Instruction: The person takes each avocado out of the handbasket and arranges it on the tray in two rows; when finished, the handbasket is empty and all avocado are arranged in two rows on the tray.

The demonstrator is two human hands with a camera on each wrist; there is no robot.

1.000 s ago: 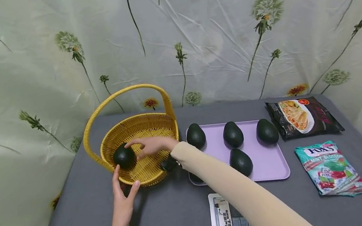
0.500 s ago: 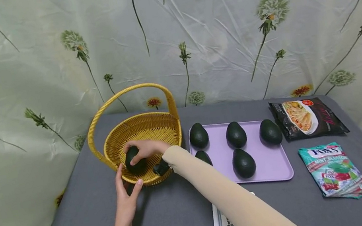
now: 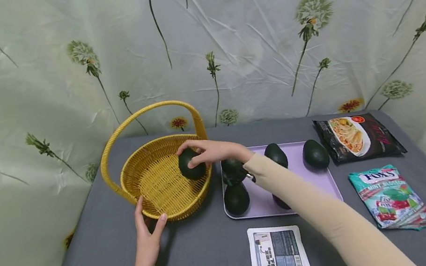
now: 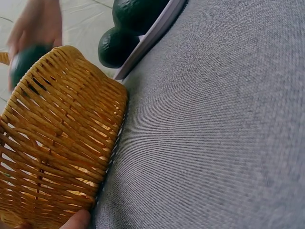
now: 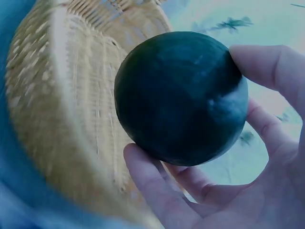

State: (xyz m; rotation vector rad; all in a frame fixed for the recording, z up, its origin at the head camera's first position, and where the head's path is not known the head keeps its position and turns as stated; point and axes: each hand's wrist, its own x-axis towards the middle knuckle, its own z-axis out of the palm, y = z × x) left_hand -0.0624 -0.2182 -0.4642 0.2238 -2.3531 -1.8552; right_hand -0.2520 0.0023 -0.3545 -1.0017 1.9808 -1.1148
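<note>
The right hand (image 3: 216,150) has its fingers (image 5: 267,67) curled round a dark green avocado (image 3: 190,164), held above the right inner rim of the yellow wicker basket (image 3: 158,185). The left hand (image 3: 147,232), with fingers relaxed, rests thumb and fingertips against the basket's near wall. Right of the basket, a lilac tray (image 3: 324,180) carries more avocados (image 3: 314,154), and further right on the grey surface (image 3: 209,257) lies a packet reading "FOX'S MINT BLOSSOM" (image 3: 391,198).

My right hand (image 3: 216,151) reaches forward, fingers curled in a grip; my left hand (image 3: 147,237) rests with thumb spread.
</note>
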